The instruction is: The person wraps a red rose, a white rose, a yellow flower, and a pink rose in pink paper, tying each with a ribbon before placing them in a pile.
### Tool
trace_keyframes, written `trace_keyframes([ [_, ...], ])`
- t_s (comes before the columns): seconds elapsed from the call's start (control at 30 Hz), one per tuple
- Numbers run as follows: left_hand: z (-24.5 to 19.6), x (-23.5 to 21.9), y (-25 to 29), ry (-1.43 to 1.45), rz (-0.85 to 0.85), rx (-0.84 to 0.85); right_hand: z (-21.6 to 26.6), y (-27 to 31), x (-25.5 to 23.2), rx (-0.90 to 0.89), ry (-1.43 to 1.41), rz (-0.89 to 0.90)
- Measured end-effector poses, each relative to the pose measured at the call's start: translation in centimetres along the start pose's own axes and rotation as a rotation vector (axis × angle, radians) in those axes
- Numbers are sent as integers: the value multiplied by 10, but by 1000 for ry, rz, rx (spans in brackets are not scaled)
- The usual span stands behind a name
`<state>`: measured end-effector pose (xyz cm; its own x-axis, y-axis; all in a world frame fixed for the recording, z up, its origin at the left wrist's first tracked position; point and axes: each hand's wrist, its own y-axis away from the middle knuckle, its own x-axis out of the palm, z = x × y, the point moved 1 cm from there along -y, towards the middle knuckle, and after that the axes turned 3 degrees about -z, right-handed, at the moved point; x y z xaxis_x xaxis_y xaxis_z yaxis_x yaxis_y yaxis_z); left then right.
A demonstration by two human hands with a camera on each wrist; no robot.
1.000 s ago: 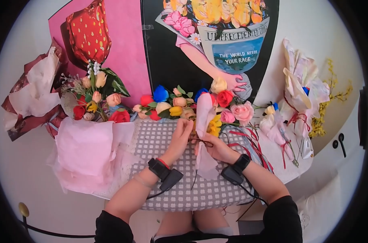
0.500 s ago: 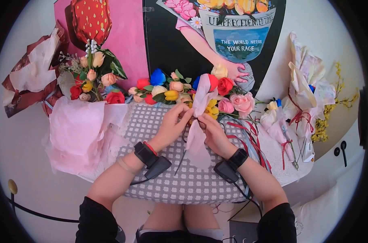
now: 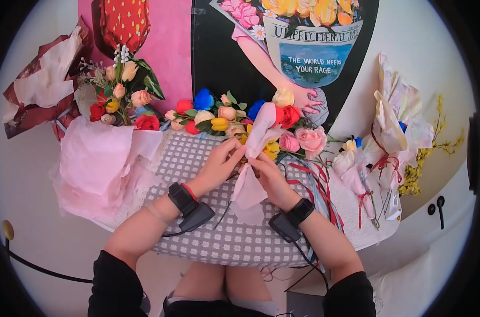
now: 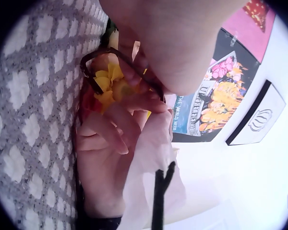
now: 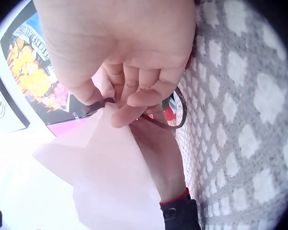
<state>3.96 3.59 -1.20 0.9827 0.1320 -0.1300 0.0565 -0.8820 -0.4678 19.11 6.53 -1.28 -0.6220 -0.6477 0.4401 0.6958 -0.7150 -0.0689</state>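
Note:
A single flower wrapped in pale pink paper (image 3: 261,129) stands tilted between both hands, gathered at a narrow waist. Its lower paper (image 3: 249,188) flares below, and a dark stem (image 4: 158,199) pokes out there. At the waist, the left hand (image 3: 225,162) pinches a thin dark brown ribbon (image 4: 91,76) with thumb and fingers. From the other side, the right hand (image 3: 273,180) pinches the ribbon close to the paper, its other fingers loosely bent. A loop of the ribbon (image 5: 183,108) bows out beside the fingers. The knot area is hidden by the fingertips.
Loose artificial flowers (image 3: 219,124) lie along the table's back. Stacked pink paper (image 3: 94,169) is at left, near a bouquet (image 3: 121,90). Red and grey ribbons (image 3: 322,190) trail at right beside small wrapped flowers (image 3: 351,158). A checked cloth (image 3: 197,227) covers the front.
The view has shifted. The right hand has moved from holding a ribbon loop across the front to pinching at the waist opposite the left. The wrapped flower leans more, its lower end swung left.

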Motion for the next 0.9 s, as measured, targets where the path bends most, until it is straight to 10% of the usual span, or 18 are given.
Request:
trace_keyframes([
  [0.3,14,-4,2,246,38,-348,-1,4,7,-49,25,99],
  [0.9,21,4,8,253,-46,-440,-2,14,19,-100,198,136],
])
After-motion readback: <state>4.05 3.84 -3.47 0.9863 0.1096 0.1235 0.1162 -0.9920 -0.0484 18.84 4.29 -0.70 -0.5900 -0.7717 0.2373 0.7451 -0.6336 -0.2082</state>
